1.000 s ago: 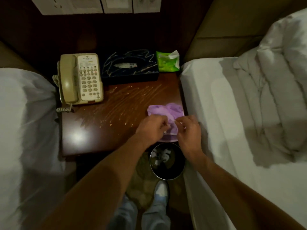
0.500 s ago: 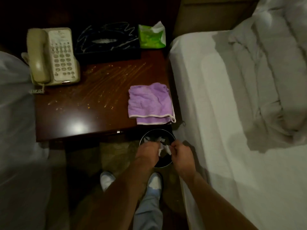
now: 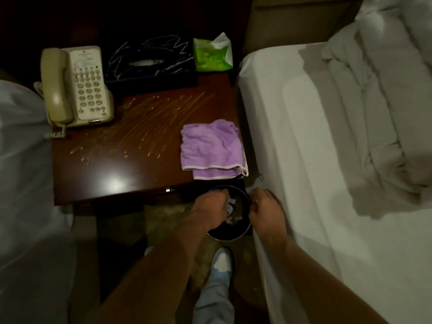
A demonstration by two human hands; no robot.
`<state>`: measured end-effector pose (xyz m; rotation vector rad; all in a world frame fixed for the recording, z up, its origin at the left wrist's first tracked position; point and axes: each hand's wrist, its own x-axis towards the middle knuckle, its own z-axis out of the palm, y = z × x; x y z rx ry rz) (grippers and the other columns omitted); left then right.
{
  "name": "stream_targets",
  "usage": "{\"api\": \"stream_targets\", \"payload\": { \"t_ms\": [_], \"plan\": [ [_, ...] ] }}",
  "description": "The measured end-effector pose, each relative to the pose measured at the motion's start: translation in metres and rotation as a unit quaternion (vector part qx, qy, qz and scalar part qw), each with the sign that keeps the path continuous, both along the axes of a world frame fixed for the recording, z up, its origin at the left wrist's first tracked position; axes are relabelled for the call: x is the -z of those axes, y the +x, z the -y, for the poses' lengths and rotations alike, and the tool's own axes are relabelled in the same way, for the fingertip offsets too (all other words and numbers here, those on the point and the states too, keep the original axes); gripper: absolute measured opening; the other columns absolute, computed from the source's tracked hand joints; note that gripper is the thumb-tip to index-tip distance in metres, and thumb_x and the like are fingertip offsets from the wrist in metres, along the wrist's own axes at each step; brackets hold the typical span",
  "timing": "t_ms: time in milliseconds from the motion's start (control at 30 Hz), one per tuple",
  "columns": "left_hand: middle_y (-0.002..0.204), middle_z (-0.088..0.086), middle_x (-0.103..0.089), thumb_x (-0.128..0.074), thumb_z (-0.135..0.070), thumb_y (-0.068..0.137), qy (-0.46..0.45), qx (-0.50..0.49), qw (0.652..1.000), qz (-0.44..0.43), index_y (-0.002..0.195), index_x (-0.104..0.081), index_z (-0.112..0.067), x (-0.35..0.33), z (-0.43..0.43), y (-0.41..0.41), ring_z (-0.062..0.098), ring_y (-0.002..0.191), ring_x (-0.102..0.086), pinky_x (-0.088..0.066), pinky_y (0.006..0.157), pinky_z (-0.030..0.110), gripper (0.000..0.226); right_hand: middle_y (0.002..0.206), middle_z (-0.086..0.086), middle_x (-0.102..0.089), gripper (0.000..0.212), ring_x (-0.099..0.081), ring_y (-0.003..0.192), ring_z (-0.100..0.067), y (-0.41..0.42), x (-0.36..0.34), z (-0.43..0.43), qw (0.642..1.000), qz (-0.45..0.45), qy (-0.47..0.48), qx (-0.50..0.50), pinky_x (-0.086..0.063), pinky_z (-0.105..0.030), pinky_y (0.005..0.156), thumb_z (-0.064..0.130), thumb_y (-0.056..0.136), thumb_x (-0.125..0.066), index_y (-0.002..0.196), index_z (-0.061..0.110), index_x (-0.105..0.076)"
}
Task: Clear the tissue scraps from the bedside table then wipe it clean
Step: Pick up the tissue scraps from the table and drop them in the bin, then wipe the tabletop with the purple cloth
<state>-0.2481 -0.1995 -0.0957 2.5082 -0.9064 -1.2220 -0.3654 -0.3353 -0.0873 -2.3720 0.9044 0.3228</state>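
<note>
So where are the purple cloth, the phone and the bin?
purple cloth point(image 3: 211, 146), head view, middle of the folded top
phone point(image 3: 87, 90), head view, on the keypad
bin point(image 3: 225, 237), head view, its near rim

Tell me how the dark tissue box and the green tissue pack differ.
The dark tissue box is wide, flat and navy with pale lines; the green tissue pack is smaller and bright green. A white tissue sticks up from the pack; the box's slot shows only a pale sliver. The box sits beside the telephone, the pack nearer the right-hand bed. Both stand at the table's back.
</note>
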Motion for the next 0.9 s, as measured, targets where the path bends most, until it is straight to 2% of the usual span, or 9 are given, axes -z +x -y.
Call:
{"api": "stream_targets", "payload": {
  "t_ms": [133, 233, 300, 367, 467, 600, 733, 833, 900],
  "plan": [
    [0.103, -0.001, -0.068, -0.056, -0.031, 0.099, -0.099, -0.009, 0.994, 0.036, 0.115, -0.062, -0.024, -0.036, 0.001, 0.029, 0.021, 0.096, -0.065, -0.048, 0.076, 0.032, 0.019, 0.105, -0.009, -0.062, 0.028, -0.056, 0.099, -0.031, 0.031, -0.033, 0.01, 0.993, 0.11, -0.042, 0.008, -0.051, -0.041, 0.083, 0.003, 0.082, -0.058, 0.108, 0.013, -0.061],
    [0.079, -0.01, -0.055, -0.056, -0.034, 0.099, -0.135, 0.026, 0.988, 0.066, 0.102, -0.062, -0.024, -0.071, 0.001, 0.051, 0.012, 0.076, -0.056, -0.032, 0.062, 0.025, 0.012, 0.105, -0.001, -0.058, 0.019, -0.051, 0.09, -0.017, 0.063, -0.063, 0.012, 0.986, 0.162, -0.042, 0.012, -0.043, -0.026, 0.075, 0.005, 0.09, -0.06, 0.107, 0.013, -0.061],
    [0.074, -0.013, -0.048, -0.057, -0.035, 0.099, -0.147, 0.036, 0.985, 0.081, 0.1, -0.061, -0.024, -0.091, -0.002, 0.065, 0.009, 0.071, -0.049, -0.031, 0.063, 0.025, 0.012, 0.105, 0.003, -0.055, 0.016, -0.049, 0.087, -0.011, 0.084, -0.08, 0.011, 0.985, 0.169, -0.029, 0.005, -0.036, -0.017, 0.072, 0.009, 0.092, -0.061, 0.107, 0.014, -0.061],
    [0.072, -0.013, -0.047, -0.057, -0.033, 0.099, -0.152, 0.033, 0.984, 0.091, 0.1, -0.057, -0.025, -0.102, -0.006, 0.079, 0.01, 0.07, -0.048, -0.032, 0.066, 0.025, 0.008, 0.11, 0.001, -0.056, 0.019, -0.05, 0.089, -0.01, 0.105, -0.087, 0.011, 0.986, 0.161, -0.033, -0.025, -0.037, -0.02, 0.076, 0.011, 0.093, -0.062, 0.112, 0.015, -0.062],
    [0.097, -0.004, -0.063, -0.056, -0.03, 0.097, -0.155, 0.026, 0.978, 0.135, 0.113, -0.054, -0.024, -0.108, -0.016, 0.104, 0.019, 0.089, -0.063, -0.043, 0.07, 0.03, 0.017, 0.119, 0.001, -0.056, 0.021, -0.053, 0.093, -0.011, 0.138, -0.089, 0.007, 0.987, 0.129, -0.02, -0.095, -0.041, -0.024, 0.081, 0.016, 0.097, -0.06, 0.118, 0.019, -0.061],
    [0.133, 0.003, -0.05, -0.056, -0.026, 0.099, -0.107, -0.01, 0.98, 0.169, 0.145, -0.041, -0.02, -0.105, -0.034, 0.132, 0.024, 0.111, -0.059, -0.053, 0.089, 0.037, 0.049, 0.132, -0.001, -0.056, 0.043, -0.056, 0.119, -0.022, 0.17, -0.073, -0.006, 0.982, 0.052, -0.011, -0.183, -0.049, -0.039, 0.102, 0.035, 0.093, -0.067, 0.132, 0.023, -0.055],
    [0.13, 0.003, -0.047, -0.058, -0.022, 0.097, -0.108, -0.058, 0.976, 0.181, 0.138, -0.042, -0.019, -0.101, -0.05, 0.15, 0.026, 0.107, -0.06, -0.046, 0.078, 0.034, 0.044, 0.149, -0.009, -0.038, 0.087, -0.036, 0.139, -0.032, 0.191, -0.06, -0.021, 0.969, -0.043, -0.057, -0.237, -0.034, -0.051, 0.117, 0.061, 0.081, -0.072, 0.15, 0.026, -0.032],
    [0.129, 0.002, -0.048, -0.058, -0.021, 0.096, -0.107, -0.085, 0.974, 0.181, 0.136, -0.043, -0.021, -0.1, -0.058, 0.162, 0.025, 0.105, -0.06, -0.043, 0.077, 0.031, 0.043, 0.161, -0.015, -0.019, 0.096, -0.021, 0.148, -0.038, 0.205, -0.057, -0.024, 0.953, -0.118, -0.092, -0.264, -0.028, -0.054, 0.12, 0.053, 0.087, -0.069, 0.158, 0.024, -0.012],
    [0.13, 0.001, -0.048, -0.058, -0.022, 0.097, -0.102, -0.095, 0.974, 0.179, 0.137, -0.043, -0.021, -0.1, -0.063, 0.166, 0.024, 0.104, -0.06, -0.047, 0.078, 0.033, 0.043, 0.161, -0.017, -0.019, 0.09, -0.024, 0.147, -0.038, 0.212, -0.053, -0.023, 0.943, -0.133, -0.123, -0.279, -0.035, -0.052, 0.117, 0.042, 0.09, -0.069, 0.157, 0.023, -0.013]
  ]
}}
